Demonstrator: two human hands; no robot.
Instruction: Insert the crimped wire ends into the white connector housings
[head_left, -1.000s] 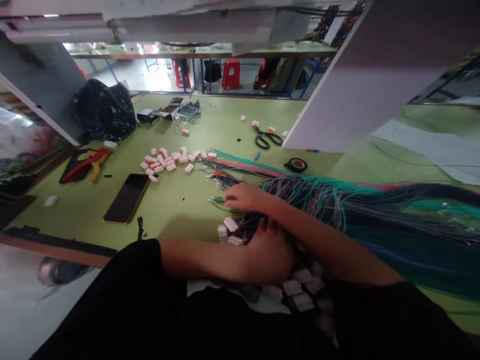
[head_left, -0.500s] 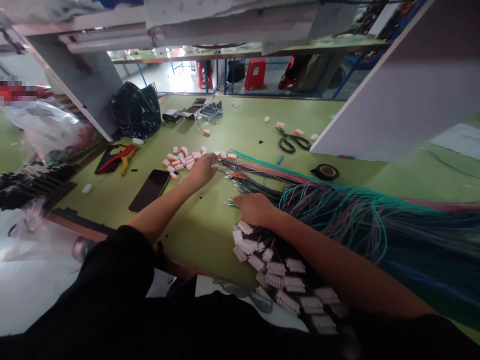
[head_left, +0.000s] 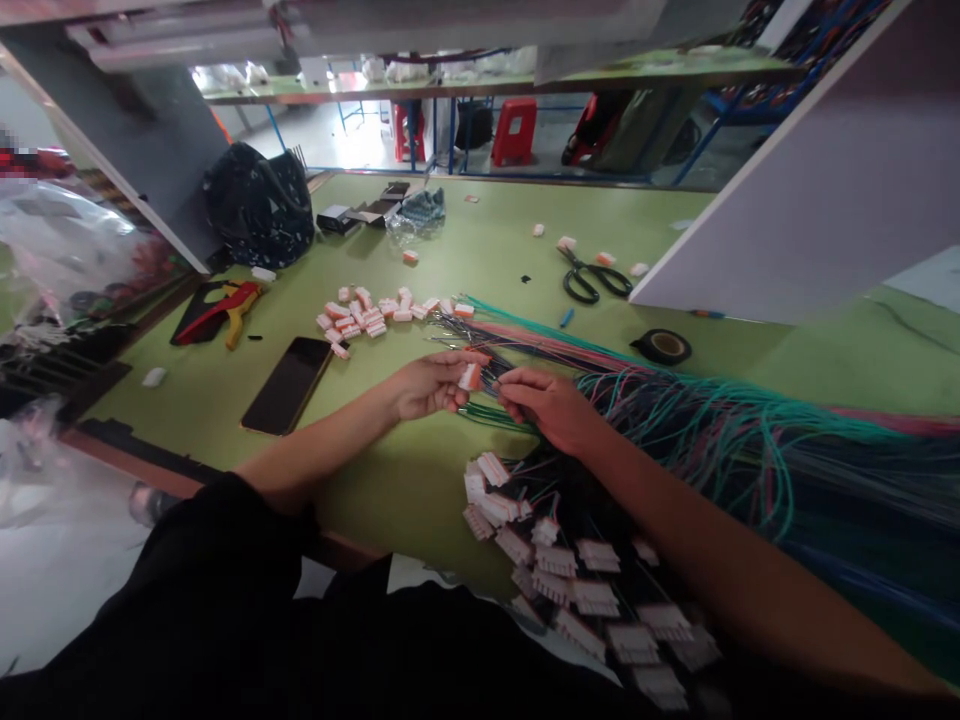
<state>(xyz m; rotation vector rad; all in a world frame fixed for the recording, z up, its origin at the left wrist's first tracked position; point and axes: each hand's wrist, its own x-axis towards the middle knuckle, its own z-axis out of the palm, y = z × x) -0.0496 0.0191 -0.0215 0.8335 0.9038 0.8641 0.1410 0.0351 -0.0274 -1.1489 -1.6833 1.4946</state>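
The fingers of the left hand grasp a white-and-orange connector housing, held up just above the wire ends near the middle of the worktop. The fingers of the right hand are pinched together just beside it, apparently on a thin dark wire, though its tip is too small to read. With so small a housing in a fingertip grip, a push from the side could twist it or make it slip, and a wire brought in off line could miss its opening or bend its metal end. Around the hands, the loose terminals lie close together and the green wires run right under the fingers, so a neighbouring strand could be caught up or the wrong one taken. Nearer the body, the wired connectors are heaped beneath and beside the right forearm; a sweep of that arm or sleeve could snag their leads and drag some over the front edge. To the right, the teal and pink wires loop over one another, so pulling one might tighten a tangle. Farther left, the loose housings sit near the phone, where a hasty reach could scatter them or nudge it.
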